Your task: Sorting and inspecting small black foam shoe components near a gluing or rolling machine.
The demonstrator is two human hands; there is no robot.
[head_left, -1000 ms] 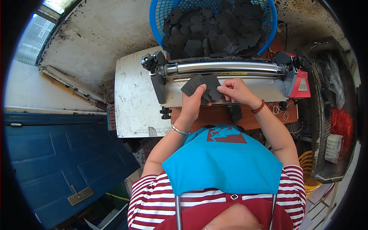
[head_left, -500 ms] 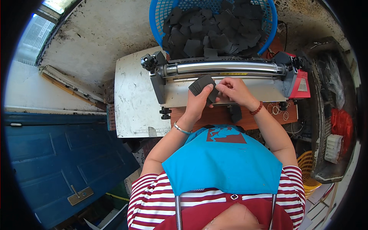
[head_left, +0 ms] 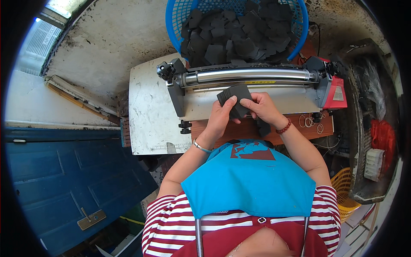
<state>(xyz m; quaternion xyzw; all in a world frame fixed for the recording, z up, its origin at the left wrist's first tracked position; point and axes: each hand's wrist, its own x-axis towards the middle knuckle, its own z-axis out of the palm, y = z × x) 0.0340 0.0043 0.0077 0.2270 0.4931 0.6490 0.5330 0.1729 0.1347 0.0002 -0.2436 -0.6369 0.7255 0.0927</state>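
Pinching black pieces (head_left: 238,92), both grips (head_left: 220,115) (head_left: 265,108) narrow

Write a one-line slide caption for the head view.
Left hand and right hand hold a stack of black pieces near a shiny roller and blue basket.

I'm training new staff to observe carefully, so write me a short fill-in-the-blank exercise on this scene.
Of the left hand and the right hand, ___ touch the stack of dark pieces.
The beaded bracelet is worn on the ___ wrist.
The basket beyond the metal roller is coloured ___.
Missing words: both; right; blue.
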